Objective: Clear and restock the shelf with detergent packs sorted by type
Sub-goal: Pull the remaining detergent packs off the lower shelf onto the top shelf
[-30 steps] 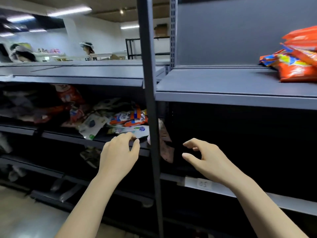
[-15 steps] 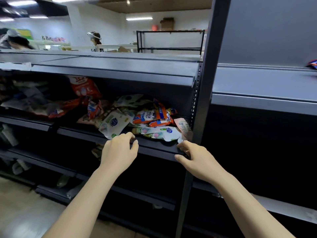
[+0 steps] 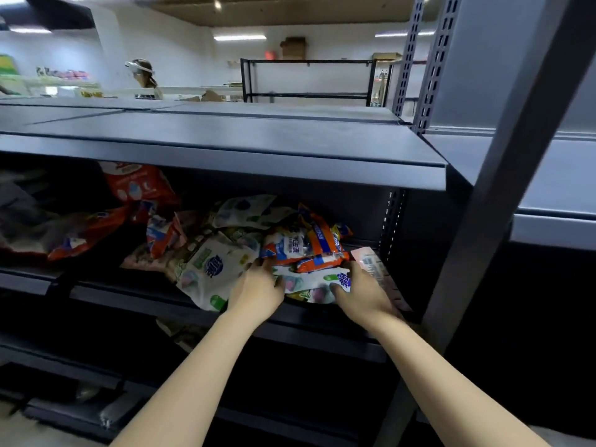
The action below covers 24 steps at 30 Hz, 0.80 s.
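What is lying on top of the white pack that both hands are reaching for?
Orange and blue packs are piled on the white pack, covering its rear part. The left hand and right hand hide its ends. What lies under it cannot be seen.

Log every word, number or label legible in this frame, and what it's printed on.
None reads with certainty.
White pack between the hands: blue characters, blurred.
White pouch on the left: blue round logo, unreadable.
Orange pack: dark characters, too blurred.
Pink pack: barcode and fine print, too small.
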Each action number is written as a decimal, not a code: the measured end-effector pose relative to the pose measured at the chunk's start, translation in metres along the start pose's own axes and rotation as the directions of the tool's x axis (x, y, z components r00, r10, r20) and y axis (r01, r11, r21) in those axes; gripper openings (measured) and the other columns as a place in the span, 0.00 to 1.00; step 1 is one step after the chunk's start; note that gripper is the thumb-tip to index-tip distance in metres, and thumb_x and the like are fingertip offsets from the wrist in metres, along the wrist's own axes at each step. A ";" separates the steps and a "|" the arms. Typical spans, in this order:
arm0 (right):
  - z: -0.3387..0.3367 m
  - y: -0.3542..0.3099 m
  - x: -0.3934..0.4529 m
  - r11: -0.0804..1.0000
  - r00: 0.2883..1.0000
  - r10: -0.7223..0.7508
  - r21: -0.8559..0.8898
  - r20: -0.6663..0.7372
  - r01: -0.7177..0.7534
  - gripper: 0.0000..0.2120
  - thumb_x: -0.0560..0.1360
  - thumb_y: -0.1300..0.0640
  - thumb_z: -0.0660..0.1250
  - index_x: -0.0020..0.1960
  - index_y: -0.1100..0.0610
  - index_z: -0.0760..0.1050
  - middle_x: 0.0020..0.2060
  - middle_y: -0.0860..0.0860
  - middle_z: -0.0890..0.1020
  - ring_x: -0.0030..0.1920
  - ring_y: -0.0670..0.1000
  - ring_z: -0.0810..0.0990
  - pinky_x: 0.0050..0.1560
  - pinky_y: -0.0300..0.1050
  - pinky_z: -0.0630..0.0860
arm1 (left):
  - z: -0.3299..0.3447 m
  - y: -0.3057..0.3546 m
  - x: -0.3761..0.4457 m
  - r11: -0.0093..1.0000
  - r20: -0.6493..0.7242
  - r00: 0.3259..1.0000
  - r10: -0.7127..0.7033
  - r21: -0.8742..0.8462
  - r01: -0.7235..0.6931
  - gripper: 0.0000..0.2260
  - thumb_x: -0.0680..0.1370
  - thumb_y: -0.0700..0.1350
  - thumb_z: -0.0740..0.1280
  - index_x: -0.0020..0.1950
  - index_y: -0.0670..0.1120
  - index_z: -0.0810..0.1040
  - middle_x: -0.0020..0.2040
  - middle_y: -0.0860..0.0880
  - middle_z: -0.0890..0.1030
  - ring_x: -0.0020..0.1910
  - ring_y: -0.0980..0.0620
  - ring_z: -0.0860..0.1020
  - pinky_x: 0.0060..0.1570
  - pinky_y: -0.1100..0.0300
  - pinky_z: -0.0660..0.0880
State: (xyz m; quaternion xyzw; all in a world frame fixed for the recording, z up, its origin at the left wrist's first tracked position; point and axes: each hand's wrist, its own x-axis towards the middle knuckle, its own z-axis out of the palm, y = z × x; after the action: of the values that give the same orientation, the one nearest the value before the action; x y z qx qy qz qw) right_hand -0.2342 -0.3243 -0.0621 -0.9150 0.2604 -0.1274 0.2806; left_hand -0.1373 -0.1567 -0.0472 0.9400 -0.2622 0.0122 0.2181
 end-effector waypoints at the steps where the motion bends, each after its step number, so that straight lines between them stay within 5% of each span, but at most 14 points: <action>1: 0.006 0.000 0.009 1.000 1.000 0.004 0.026 -0.018 -0.003 0.20 0.75 0.48 0.64 0.64 0.53 0.67 0.59 0.53 0.77 0.58 0.56 0.76 0.54 0.50 0.74 | 0.008 -0.003 0.012 1.000 0.000 1.000 0.008 -0.007 -0.008 0.21 0.80 0.48 0.59 0.71 0.45 0.65 0.64 0.43 0.73 0.61 0.42 0.72 0.55 0.54 0.72; 8: 0.030 0.005 0.074 0.995 0.994 0.065 -0.071 -0.087 -0.071 0.17 0.77 0.48 0.62 0.58 0.60 0.74 0.53 0.57 0.80 0.55 0.61 0.76 0.51 0.50 0.74 | 0.037 -0.006 0.074 0.985 0.070 0.983 0.168 -0.053 -0.165 0.24 0.80 0.49 0.58 0.75 0.45 0.59 0.74 0.44 0.63 0.73 0.45 0.60 0.69 0.51 0.63; 15: 0.038 0.009 0.098 0.847 0.990 0.064 -0.531 0.127 0.014 0.19 0.78 0.46 0.59 0.65 0.55 0.68 0.58 0.57 0.77 0.60 0.60 0.72 0.57 0.51 0.65 | 0.063 -0.018 0.117 0.938 0.084 0.958 0.275 0.196 -0.287 0.32 0.78 0.51 0.62 0.77 0.43 0.51 0.77 0.43 0.53 0.77 0.44 0.48 0.75 0.50 0.44; 19: 0.046 0.010 0.114 0.864 0.960 0.250 -0.478 0.127 -0.161 0.22 0.75 0.46 0.64 0.66 0.51 0.66 0.59 0.56 0.75 0.61 0.61 0.70 0.59 0.55 0.66 | 0.069 -0.026 0.130 0.929 0.061 0.958 0.280 0.236 -0.286 0.36 0.76 0.52 0.64 0.77 0.44 0.50 0.76 0.41 0.54 0.76 0.41 0.49 0.74 0.47 0.48; 24: 0.050 -0.005 0.128 0.844 0.843 0.537 0.012 -0.028 -0.537 0.18 0.76 0.44 0.58 0.59 0.52 0.76 0.58 0.54 0.77 0.64 0.58 0.66 0.62 0.52 0.62 | 0.070 -0.023 0.129 0.937 0.013 0.966 0.258 0.241 -0.254 0.34 0.76 0.52 0.64 0.77 0.47 0.51 0.74 0.41 0.56 0.74 0.39 0.53 0.72 0.48 0.56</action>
State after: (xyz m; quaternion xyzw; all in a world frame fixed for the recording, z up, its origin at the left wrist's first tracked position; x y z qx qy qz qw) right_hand -0.1070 -0.3684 -0.0890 -0.8033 0.5097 -0.0579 0.3026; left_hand -0.0214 -0.2310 -0.1026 0.9172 -0.3767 0.0810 0.1016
